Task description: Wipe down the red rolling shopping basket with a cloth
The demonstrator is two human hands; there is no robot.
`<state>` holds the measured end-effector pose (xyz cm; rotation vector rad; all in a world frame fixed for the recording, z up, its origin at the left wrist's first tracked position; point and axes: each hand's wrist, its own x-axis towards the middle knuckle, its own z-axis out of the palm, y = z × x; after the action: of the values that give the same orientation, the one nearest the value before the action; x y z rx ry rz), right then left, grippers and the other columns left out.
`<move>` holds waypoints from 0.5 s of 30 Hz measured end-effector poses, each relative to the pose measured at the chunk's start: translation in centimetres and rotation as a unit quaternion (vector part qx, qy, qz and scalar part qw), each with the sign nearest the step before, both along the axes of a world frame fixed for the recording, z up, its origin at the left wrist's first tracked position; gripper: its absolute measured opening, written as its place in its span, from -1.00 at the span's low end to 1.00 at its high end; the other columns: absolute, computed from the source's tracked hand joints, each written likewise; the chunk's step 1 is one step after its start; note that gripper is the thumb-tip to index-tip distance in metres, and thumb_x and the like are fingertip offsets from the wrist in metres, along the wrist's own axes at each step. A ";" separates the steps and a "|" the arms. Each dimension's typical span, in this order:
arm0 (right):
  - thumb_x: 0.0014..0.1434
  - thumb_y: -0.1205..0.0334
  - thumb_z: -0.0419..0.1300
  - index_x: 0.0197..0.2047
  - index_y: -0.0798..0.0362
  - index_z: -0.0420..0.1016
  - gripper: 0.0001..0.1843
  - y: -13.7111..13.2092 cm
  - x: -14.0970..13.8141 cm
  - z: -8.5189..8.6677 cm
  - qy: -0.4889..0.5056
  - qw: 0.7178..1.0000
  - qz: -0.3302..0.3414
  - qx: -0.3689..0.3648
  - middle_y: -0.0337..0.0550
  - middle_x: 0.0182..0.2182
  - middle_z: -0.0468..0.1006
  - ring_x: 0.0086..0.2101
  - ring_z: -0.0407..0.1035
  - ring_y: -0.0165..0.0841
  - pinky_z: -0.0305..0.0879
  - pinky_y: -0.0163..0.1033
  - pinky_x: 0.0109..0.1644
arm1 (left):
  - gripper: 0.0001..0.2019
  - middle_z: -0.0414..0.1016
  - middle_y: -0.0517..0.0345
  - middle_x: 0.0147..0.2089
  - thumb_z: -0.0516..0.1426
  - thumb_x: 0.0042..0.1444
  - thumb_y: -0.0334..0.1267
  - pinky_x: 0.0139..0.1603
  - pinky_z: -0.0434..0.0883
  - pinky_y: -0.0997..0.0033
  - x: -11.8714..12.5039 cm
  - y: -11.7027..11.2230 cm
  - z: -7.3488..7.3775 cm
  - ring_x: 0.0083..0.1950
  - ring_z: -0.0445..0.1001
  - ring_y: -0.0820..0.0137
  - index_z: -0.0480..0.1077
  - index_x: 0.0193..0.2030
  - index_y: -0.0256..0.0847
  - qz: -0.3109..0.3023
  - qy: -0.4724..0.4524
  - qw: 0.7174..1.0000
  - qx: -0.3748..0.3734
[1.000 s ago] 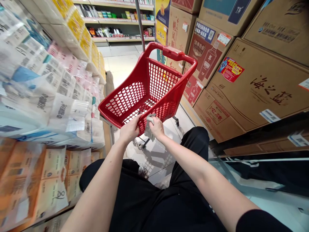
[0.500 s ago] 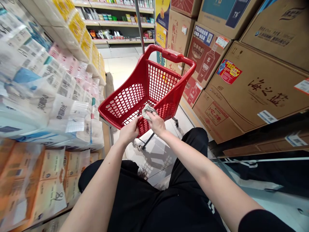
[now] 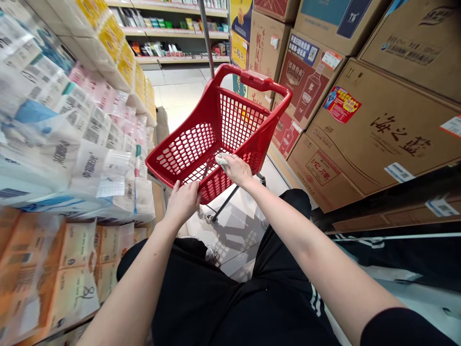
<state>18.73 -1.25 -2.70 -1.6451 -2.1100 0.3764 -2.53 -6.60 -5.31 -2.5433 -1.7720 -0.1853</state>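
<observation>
A red plastic shopping cart (image 3: 248, 129) with lattice walls stands in front of me, its handle on the far side. My right hand (image 3: 236, 169) holds a pale cloth (image 3: 222, 159) against the top of the cart's near right wall. The fingers are wrapped round the cloth, which partly hides under them. At the near corner, my left hand (image 3: 183, 199) grips the rim, fingers over the top edge and the thumb out of sight.
Stacked cardboard boxes (image 3: 374, 129) line the right side. Wrapped tissue packs (image 3: 90, 158) rise on the left, above orange packs (image 3: 75, 269). Behind the cart are a grey pole (image 3: 206, 36) and shelves of small goods (image 3: 169, 29). My knees flank the cart's near end.
My left hand has slid left and toward me along the rim, away from the right hand. The right hand with the cloth has shifted slightly right and up along the wall.
</observation>
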 end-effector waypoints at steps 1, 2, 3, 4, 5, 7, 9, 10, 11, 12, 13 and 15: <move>0.33 0.13 -0.13 0.19 -0.14 0.23 -0.60 0.2 -0.1 0.0 0.003 1.000 -0.005 -0.001 -0.14 0.04 0.38 -0.06 0.33 -0.27 0.28 -0.11 0.06 | -0.73 0.51 -0.07 -0.16 -0.10 0.18 -0.21 0.24 0.09 0.07 -0.2 0.0 -0.1 -0.06 0.47 0.21 0.26 -0.06 -0.25 0.007 0.015 1.000 -0.004; 0.32 0.14 -0.13 0.19 -0.13 0.23 -0.60 0.3 -0.2 0.0 0.009 1.000 -0.010 -0.002 -0.13 0.03 0.38 -0.07 0.34 -0.26 0.28 -0.10 0.05 | -0.75 0.52 -0.06 -0.22 -0.12 0.20 -0.19 0.19 0.14 0.11 -0.3 0.1 -0.2 -0.11 0.48 0.21 0.26 -0.11 -0.24 0.009 0.026 1.000 -0.013; 0.32 0.15 -0.13 0.18 -0.12 0.24 -0.60 0.4 -0.4 -0.1 0.017 1.000 -0.014 -0.002 -0.12 0.03 0.38 -0.08 0.34 -0.26 0.29 -0.09 0.04 | -0.74 0.52 -0.06 -0.25 -0.14 0.22 -0.17 0.13 0.20 0.15 -0.3 0.2 -0.2 -0.15 0.49 0.22 0.26 -0.14 -0.24 0.009 0.033 0.999 -0.023; 0.32 0.16 -0.13 0.17 -0.11 0.25 -0.61 0.5 -0.6 -0.1 0.028 0.999 -0.017 -0.003 -0.11 0.02 0.38 -0.10 0.35 -0.25 0.30 -0.08 0.03 | -0.74 0.53 -0.06 -0.27 -0.16 0.23 -0.17 0.06 0.24 0.18 -0.3 0.4 -0.1 -0.18 0.50 0.22 0.25 -0.14 -0.23 0.011 0.039 0.999 -0.031; 0.31 0.17 -0.12 0.15 -0.09 0.27 -0.62 0.5 -0.8 -0.2 0.039 0.999 -0.020 -0.002 -0.11 0.02 0.38 -0.12 0.36 -0.25 0.30 -0.08 0.01 | -0.73 0.53 -0.07 -0.27 -0.17 0.23 -0.17 -0.01 0.27 0.21 -0.1 0.5 0.0 -0.20 0.50 0.21 0.24 -0.13 -0.23 0.013 0.045 0.998 -0.037; 0.29 0.21 -0.09 0.10 -0.07 0.32 -0.64 0.2 -1.3 -0.6 0.062 0.998 -0.026 -0.001 -0.10 0.00 0.39 -0.15 0.38 -0.25 0.32 -0.08 -0.01 | -0.72 0.53 -0.08 -0.25 -0.17 0.24 -0.16 -0.12 0.30 0.24 0.3 0.5 0.4 -0.23 0.51 0.19 0.24 -0.11 -0.23 0.015 0.050 0.998 -0.046; 0.28 0.24 -0.08 0.08 -0.06 0.35 -0.65 -0.6 -2.0 -1.1 0.081 0.996 -0.028 0.002 -0.10 -0.03 0.41 -0.15 0.38 -0.26 0.32 -0.10 0.00 | -0.71 0.53 -0.09 -0.22 -0.18 0.24 -0.16 -0.18 0.30 0.26 0.7 0.5 0.6 -0.23 0.51 0.18 0.23 -0.08 -0.24 0.014 0.050 0.997 -0.054; 0.28 0.25 -0.07 0.08 -0.06 0.35 -0.65 -1.1 -2.3 -1.4 0.089 0.996 -0.020 0.004 -0.11 -0.04 0.42 -0.14 0.38 -0.27 0.32 -0.13 0.02 | -0.71 0.53 -0.09 -0.21 -0.18 0.24 -0.16 -0.20 0.31 0.26 0.9 0.4 0.7 -0.23 0.51 0.18 0.23 -0.08 -0.25 0.011 0.049 0.997 -0.059; 0.27 0.26 -0.07 0.10 -0.07 0.34 -0.64 -1.8 -2.7 -1.9 0.098 0.995 -0.009 0.007 -0.11 -0.04 0.42 -0.12 0.38 -0.29 0.31 -0.16 0.04 | -0.71 0.53 -0.10 -0.21 -0.18 0.24 -0.16 -0.21 0.31 0.27 1.1 0.3 0.8 -0.23 0.52 0.18 0.24 -0.07 -0.25 0.008 0.047 0.997 -0.064; 0.27 0.28 -0.07 0.12 -0.07 0.32 -0.62 -2.4 -3.0 -2.3 0.108 0.994 0.006 0.012 -0.13 -0.02 0.42 -0.09 0.37 -0.31 0.29 -0.20 0.06 | -0.71 0.53 -0.10 -0.20 -0.17 0.23 -0.17 -0.21 0.31 0.28 1.2 0.2 0.8 -0.22 0.52 0.19 0.24 -0.07 -0.26 0.003 0.045 0.997 -0.067; 0.26 0.29 -0.06 0.14 -0.07 0.31 -0.60 -3.0 -3.2 -2.8 0.118 0.993 0.021 0.017 -0.14 0.01 0.41 -0.05 0.35 -0.33 0.28 -0.24 0.08 | -0.72 0.53 -0.10 -0.20 -0.16 0.23 -0.19 -0.21 0.31 0.28 1.3 0.1 0.8 -0.22 0.52 0.19 0.24 -0.07 -0.26 -0.003 0.043 0.997 -0.070; 0.25 0.32 -0.05 0.16 -0.05 0.29 -0.58 -3.9 -3.3 -3.7 0.145 0.988 0.042 0.027 -0.17 0.05 0.40 0.02 0.32 -0.36 0.25 -0.29 0.11 | -0.74 0.53 -0.08 -0.20 -0.14 0.21 -0.23 -0.21 0.31 0.29 1.4 -0.1 0.7 -0.20 0.51 0.19 0.23 -0.07 -0.25 -0.016 0.038 0.996 -0.076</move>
<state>15.43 -5.20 -6.39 -1.3804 -1.9565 0.5441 -1.15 -6.74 -4.57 -2.6429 -1.7821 0.0462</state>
